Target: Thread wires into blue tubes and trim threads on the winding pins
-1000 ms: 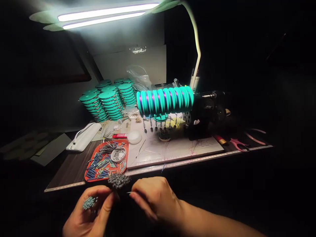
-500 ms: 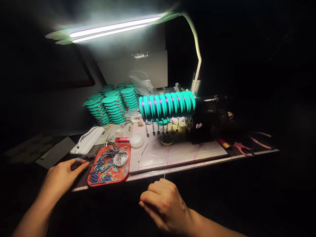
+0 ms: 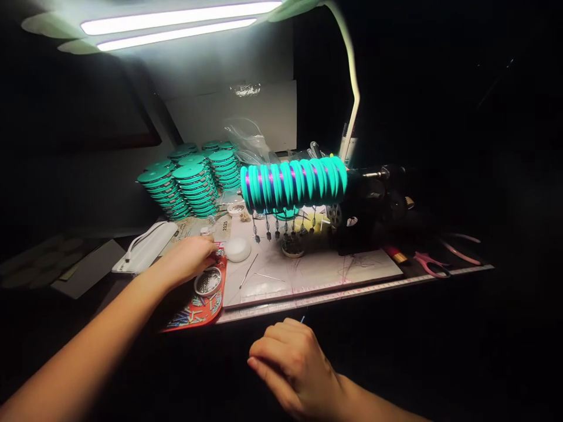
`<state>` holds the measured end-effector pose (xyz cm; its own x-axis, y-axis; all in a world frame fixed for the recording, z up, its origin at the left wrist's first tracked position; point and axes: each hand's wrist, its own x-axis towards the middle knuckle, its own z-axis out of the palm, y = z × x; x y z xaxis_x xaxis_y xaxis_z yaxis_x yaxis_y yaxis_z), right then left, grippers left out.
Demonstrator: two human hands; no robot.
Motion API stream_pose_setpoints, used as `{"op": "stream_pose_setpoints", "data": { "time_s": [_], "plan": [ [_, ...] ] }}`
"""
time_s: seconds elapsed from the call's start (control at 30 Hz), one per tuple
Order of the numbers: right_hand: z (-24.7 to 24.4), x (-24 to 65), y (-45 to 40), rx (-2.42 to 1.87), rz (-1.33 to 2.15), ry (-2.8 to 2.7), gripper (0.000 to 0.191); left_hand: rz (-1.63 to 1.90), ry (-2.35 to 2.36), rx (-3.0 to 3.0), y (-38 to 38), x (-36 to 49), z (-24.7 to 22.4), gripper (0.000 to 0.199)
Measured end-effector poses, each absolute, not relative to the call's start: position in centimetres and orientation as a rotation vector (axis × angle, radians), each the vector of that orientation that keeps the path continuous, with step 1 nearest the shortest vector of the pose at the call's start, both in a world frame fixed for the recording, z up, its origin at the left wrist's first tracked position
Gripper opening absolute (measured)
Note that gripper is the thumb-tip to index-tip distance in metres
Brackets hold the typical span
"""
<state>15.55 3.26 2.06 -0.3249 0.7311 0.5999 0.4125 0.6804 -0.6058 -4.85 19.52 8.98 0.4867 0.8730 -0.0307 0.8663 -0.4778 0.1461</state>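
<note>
My left hand (image 3: 193, 255) reaches over the far part of the red tray (image 3: 206, 316), its fingertips near the red-and-white box. Whether it holds anything is hidden. Small blue and green pieces and a white dish of silvery bits (image 3: 208, 281) lie in the tray. My right hand (image 3: 288, 366) is closed in front of the board's edge, with a thin blue tip (image 3: 302, 319) sticking out above it; most of that object is hidden. Beyond the board, a row of turquoise spools (image 3: 294, 183) sits on a machine's shaft, with small dark pieces hanging below.
Stacks of turquoise spools (image 3: 193, 181) stand at the back left. A white pouch (image 3: 145, 246) lies left of the tray. A round white container (image 3: 238, 249) and thin tools rest on the board (image 3: 325, 275). Pink scissors (image 3: 431, 264) lie right. A lamp (image 3: 176, 23) hangs above.
My left hand has moved right from beside the tray to over its far part. My right hand has stayed in place, while the blue tip has shifted slightly right. The view has shifted a little.
</note>
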Motion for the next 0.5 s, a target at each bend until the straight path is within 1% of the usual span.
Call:
{"op": "stream_pose_setpoints", "data": {
  "time_s": [0.07, 0.13, 0.27, 0.33, 0.4, 0.43, 0.5],
  "plan": [
    [1.9, 15.5, 3.3, -0.894, 0.448, -1.948, 0.039, -0.003, 1.516, 2.508, 19.7, -5.0, 8.8, 0.018],
    [1.9, 15.4, 3.3, -0.890, 0.474, -1.926, 0.039, 0.024, 1.529, 2.407, 19.8, -4.9, 9.0, 0.017],
    [2.3, 15.7, 3.3, -0.875, 0.581, -1.835, 0.038, 0.337, 1.567, 2.132, 18.6, -4.5, 10.9, 0.018],
    [2.7, 16.0, 3.3, -0.869, 0.672, -1.775, 0.037, 0.552, 1.562, 1.929, 16.5, -4.3, 11.8, 0.016],
    [3.0, 16.2, 3.3, -0.860, 0.775, -1.713, 0.036, 0.729, 1.514, 1.668, 13.3, -3.8, 11.9, 0.028],
    [3.2, 16.3, 3.3, -0.859, 0.818, -1.682, 0.036, 0.785, 1.474, 1.534, 11.4, -3.5, 11.5, 0.032],
    [3.4, 16.3, 3.2, -0.868, 0.873, -1.639, 0.035, 0.809, 1.415, 1.302, 7.5, -2.6, 9.8, 0.031]
  ]
}}
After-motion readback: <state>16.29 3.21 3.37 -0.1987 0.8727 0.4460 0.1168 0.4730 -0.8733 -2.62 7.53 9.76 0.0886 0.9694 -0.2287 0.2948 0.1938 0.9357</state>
